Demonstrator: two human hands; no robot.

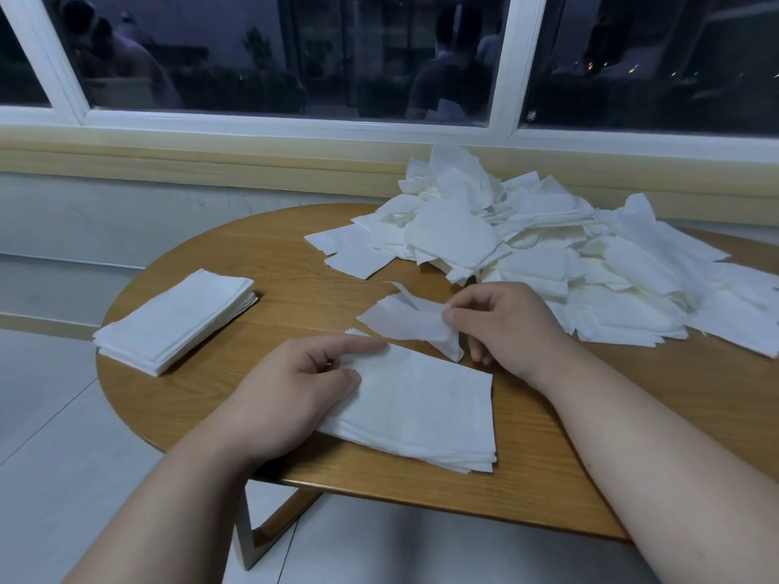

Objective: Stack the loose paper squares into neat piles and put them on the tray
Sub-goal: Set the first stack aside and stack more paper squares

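Two neat piles on the table, one loose square in hand.

The right hand [506, 326] pinches a crumpled paper square [404, 320] between thumb and fingertips, just above the wooden table [261, 255] near its middle. The left hand [291, 398] rests on the near pile [421, 410], index finger and thumb laid flat on its top sheet, gripping nothing; that pile lies by the table's near edge. A second pile [177, 322] sits squared at the left edge, well apart. The loose heap [548, 246] sprawls over the table's far right part.
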